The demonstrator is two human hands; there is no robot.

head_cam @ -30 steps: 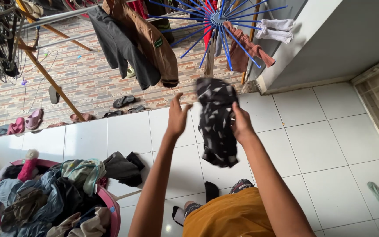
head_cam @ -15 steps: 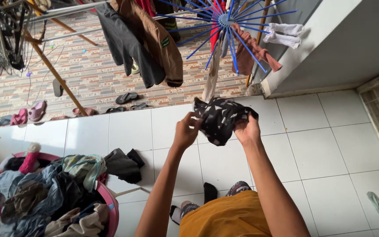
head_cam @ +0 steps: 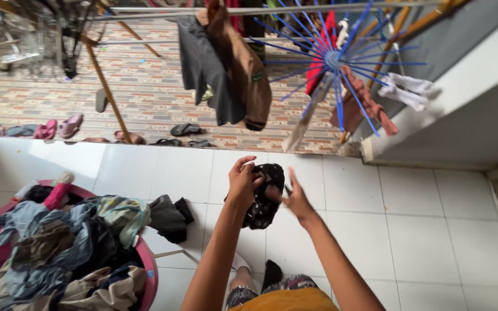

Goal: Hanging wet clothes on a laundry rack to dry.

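My left hand (head_cam: 243,181) grips a small black garment with white flecks (head_cam: 265,198), bunched and hanging below the fingers. Just to its right my right hand (head_cam: 295,197) has its fingers spread and touches the cloth's edge without gripping it. Both hands are raised in front of me over the white tiled floor (head_cam: 422,219). Above them hangs a blue round spoke dryer (head_cam: 334,59) with pink, red and white items clipped to it.
A pink laundry basket (head_cam: 148,270) heaped with mixed clothes stands at lower left, dark cloth (head_cam: 168,217) spilling beside it. A grey and a brown garment (head_cam: 226,69) hang on a rail above. Sandals (head_cam: 184,129) lie along the brick paving. A white wall (head_cam: 451,103) is at right.
The garment went from hanging in my right hand, to both hands, and is now bunched in my left. My right hand has opened. The view tilted and shifted right.
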